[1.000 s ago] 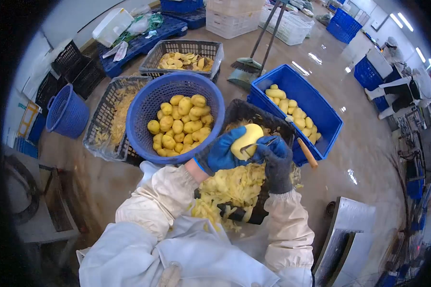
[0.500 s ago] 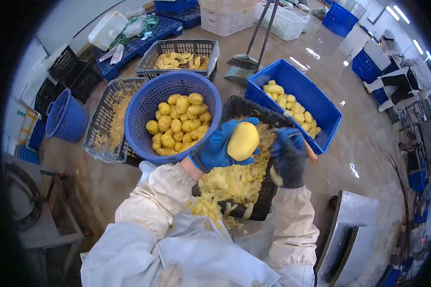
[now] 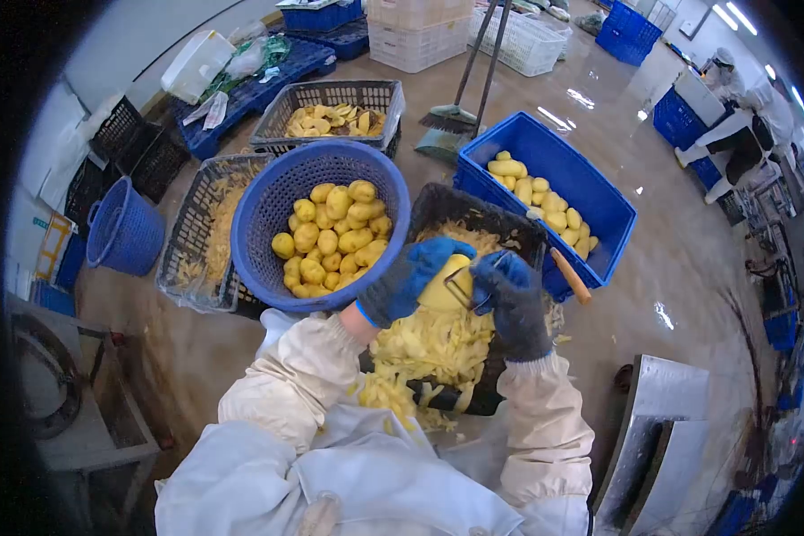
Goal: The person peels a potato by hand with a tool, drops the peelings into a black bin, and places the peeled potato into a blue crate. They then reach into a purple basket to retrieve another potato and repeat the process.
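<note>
My left hand [image 3: 413,279], in a blue and dark glove, is closed around a peeled yellow potato [image 3: 438,293]. In my right hand [image 3: 513,304], also gloved, is a metal peeler [image 3: 456,288] whose frame lies against the potato's right side. Below both hands, yellow peelings [image 3: 439,348] fill a black crate [image 3: 438,202]. To the left, a round blue-purple basket [image 3: 252,234] holds several unpeeled potatoes [image 3: 338,230]. On the right, a blue crate [image 3: 598,170] contains several peeled potatoes [image 3: 552,213].
A wooden handle [image 3: 570,274] sticks out at the blue crate's near side. Behind stand crates of peelings [image 3: 216,214] and of potato pieces [image 3: 335,121]. A broom and dustpan [image 3: 447,129] stand on the wet floor. Metal panels [image 3: 657,420] lean at right; another person [image 3: 741,125] is far right.
My right hand has moved left and up, bringing the peeler onto the potato. My left hand has turned the potato and shifted it slightly left.
</note>
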A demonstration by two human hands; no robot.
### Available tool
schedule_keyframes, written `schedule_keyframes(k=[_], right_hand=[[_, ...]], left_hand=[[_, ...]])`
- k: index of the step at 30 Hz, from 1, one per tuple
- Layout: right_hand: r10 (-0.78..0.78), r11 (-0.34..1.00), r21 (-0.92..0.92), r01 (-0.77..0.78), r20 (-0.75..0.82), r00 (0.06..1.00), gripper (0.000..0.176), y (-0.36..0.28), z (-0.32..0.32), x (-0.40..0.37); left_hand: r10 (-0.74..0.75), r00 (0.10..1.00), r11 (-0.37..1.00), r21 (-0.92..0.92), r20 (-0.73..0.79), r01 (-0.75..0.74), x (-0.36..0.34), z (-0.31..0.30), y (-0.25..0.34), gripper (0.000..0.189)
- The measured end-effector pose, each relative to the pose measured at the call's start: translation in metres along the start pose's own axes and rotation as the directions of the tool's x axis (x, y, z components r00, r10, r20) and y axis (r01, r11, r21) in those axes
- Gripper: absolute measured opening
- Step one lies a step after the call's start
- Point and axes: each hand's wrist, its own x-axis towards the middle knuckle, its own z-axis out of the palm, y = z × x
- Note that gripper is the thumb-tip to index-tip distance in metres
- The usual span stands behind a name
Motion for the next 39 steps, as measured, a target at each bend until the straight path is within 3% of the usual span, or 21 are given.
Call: schedule_keyframes(k=[2,3,4,6,8,10,12,13,16,18,19,22,23,24,26,27,30,35,36,38,39], right_hand=[[-0.076,0.997,-0.03,0.073,-0.136,0.988,0.018,0.009,-0.021,0.013],[-0.097,0.994,0.027,0.104,-0.193,0.976,0.017,0.008,-0.034,0.022],[-0.118,0.986,0.083,0.144,-0.254,0.96,0.016,0.01,-0.042,0.026],[-0.139,0.967,0.169,0.191,-0.279,0.95,0.018,0.012,-0.023,0.015],[0.028,0.999,-0.04,-0.028,-0.017,0.999,0.018,-0.001,-0.002,0.001],[0.007,0.999,0.044,-0.003,-0.079,0.997,0.016,0.024,-0.029,0.017],[-0.388,0.908,-0.271,0.32,-0.258,0.885,0.014,0.028,-0.044,0.032],[-0.264,0.962,0.007,0.274,-0.238,0.935,0.016,0.023,-0.041,0.026],[0.058,0.998,-0.006,-0.059,-0.064,0.996,0.016,-0.002,0.001,0.001],[0.009,0.996,0.094,-0.004,-0.059,0.998,0.013,0.036,-0.033,0.021],[-0.02,0.991,0.131,0.043,-0.172,0.985,0.012,0.046,-0.05,0.031],[-0.061,0.969,0.218,0.12,-0.26,0.964,0.011,0.035,-0.04,0.027],[-0.012,0.954,0.288,0.086,-0.25,0.968,0.012,0.034,-0.018,0.018],[0.039,0.932,0.359,0.05,-0.238,0.97,0.012,0.038,0.003,0.008],[0.037,0.935,0.34,0.098,-0.369,0.929,0.012,0.076,0.033,-0.003],[0.138,0.896,0.445,0.004,-0.287,0.948,0.015,0.091,0.028,-0.005],[0.289,0.744,0.667,-0.027,-0.285,0.914,0.014,0.122,0.032,0.0],[0.458,0.789,0.568,-0.235,-0.289,0.841,0.019,0.14,0.026,-0.001],[0.465,0.786,0.57,-0.24,-0.29,0.836,0.019,0.14,0.026,-0.003],[0.451,0.825,0.512,-0.239,-0.343,0.824,0.018,0.139,0.025,-0.004],[0.4,0.838,0.508,-0.199,-0.326,0.857,0.017,0.129,0.024,-0.006]], left_hand=[[-0.2,0.98,0.954,-0.226,0.004,0.196,-0.005,0.002,0.005,0.044],[0.06,0.994,0.98,-0.193,0.091,-0.042,-0.005,0.0,0.004,0.037],[0.06,0.993,0.981,-0.191,0.098,-0.04,-0.005,0.001,0.004,0.037],[0.065,0.993,0.987,0.154,-0.097,-0.05,-0.002,0.007,0.01,0.034],[0.072,0.994,0.971,0.233,-0.081,-0.051,-0.001,0.007,0.008,0.034],[0.061,0.997,0.949,0.313,-0.049,-0.042,-0.005,0.008,0.01,0.033],[-0.065,0.998,0.988,0.14,-0.014,0.066,-0.008,0.008,0.022,0.033],[-0.059,0.998,0.988,0.144,-0.009,0.06,-0.006,0.007,0.021,0.033],[-0.037,0.995,0.966,0.251,-0.088,0.058,-0.004,0.006,0.007,0.033],[0.204,0.979,0.887,0.42,0.022,-0.194,-0.007,0.004,0.001,0.034],[-0.141,0.987,0.982,0.117,-0.078,0.149,-0.007,0.006,-0.005,0.036],[-0.249,0.968,0.964,0.107,0.032,0.245,-0.007,-0.004,-0.002,0.038],[-0.535,0.845,0.743,-0.469,0.016,0.479,-0.007,-0.004,-0.015,0.039],[-0.534,0.845,0.742,-0.472,0.013,0.476,-0.012,0.006,-0.025,0.039],[-0.312,0.929,0.316,-0.901,0.199,0.299,-0.038,0.032,-0.05,0.04],[-0.362,0.91,0.212,-0.932,0.204,0.294,-0.057,0.027,-0.104,0.044],[-0.592,0.795,0.166,-0.946,0.131,0.279,-0.051,0.044,-0.085,0.05],[-0.494,0.813,-0.061,-0.945,0.308,0.32,-0.079,0.039,-0.118,0.047],[-0.5,0.809,-0.068,-0.945,0.309,0.319,-0.081,0.039,-0.116,0.047],[-0.734,0.662,0.259,-0.84,0.149,0.477,-0.085,0.037,-0.108,0.045],[-0.734,0.63,0.128,-0.861,0.252,0.493,-0.083,0.036,-0.095,0.043]])
